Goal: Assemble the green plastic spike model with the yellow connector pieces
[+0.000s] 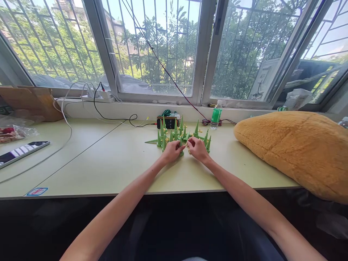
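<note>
Several green cone-shaped spikes (pixel 196 129) stand and lie in a cluster at the middle of a pale desk (pixel 114 163), with small yellow pieces among them. My left hand (pixel 172 151) is closed around one green cone at the front of the cluster. My right hand (pixel 198 148) is closed too, pinching a small yellowish piece right beside the left hand's fingertips. Both hands meet at the near edge of the cluster. One cone (pixel 151 141) lies flat to the left.
A big mustard plush cushion (pixel 296 148) fills the desk's right side. Behind the cones are a small black box (pixel 167 123) and a green bottle (pixel 216 115). Cables and a power strip (pixel 99 95) run along the windowsill. A flat striped object (pixel 21 152) and cardboard box (pixel 32 102) lie left.
</note>
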`<state>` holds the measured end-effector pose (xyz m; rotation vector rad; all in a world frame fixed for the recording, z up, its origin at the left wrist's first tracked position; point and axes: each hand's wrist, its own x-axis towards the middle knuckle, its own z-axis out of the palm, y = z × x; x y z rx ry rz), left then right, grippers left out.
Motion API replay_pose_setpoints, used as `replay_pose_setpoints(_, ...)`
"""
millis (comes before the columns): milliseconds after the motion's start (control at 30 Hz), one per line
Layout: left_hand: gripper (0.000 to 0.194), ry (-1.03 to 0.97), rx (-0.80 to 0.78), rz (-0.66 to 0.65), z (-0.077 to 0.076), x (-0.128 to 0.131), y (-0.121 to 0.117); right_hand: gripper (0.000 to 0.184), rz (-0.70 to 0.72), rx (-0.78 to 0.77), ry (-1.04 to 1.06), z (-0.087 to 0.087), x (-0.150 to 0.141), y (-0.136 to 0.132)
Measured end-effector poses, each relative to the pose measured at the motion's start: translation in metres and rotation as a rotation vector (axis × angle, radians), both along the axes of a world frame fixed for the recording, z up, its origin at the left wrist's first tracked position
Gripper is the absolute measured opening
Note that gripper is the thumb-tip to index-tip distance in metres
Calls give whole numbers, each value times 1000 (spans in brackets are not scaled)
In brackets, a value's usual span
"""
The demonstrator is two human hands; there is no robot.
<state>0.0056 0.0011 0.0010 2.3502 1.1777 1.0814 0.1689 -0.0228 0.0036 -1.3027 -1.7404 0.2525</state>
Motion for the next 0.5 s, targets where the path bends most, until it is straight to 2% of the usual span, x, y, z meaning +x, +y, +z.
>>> replay_pose_setpoints(200, 46, -90, 4, 94, 1, 0, 2, 17, 44, -56, 43, -1, -1, 0)
replay_pose_setpoints(500, 47, -106, 17, 124, 4, 1, 0, 16, 158, -141, 206, 0, -2, 0)
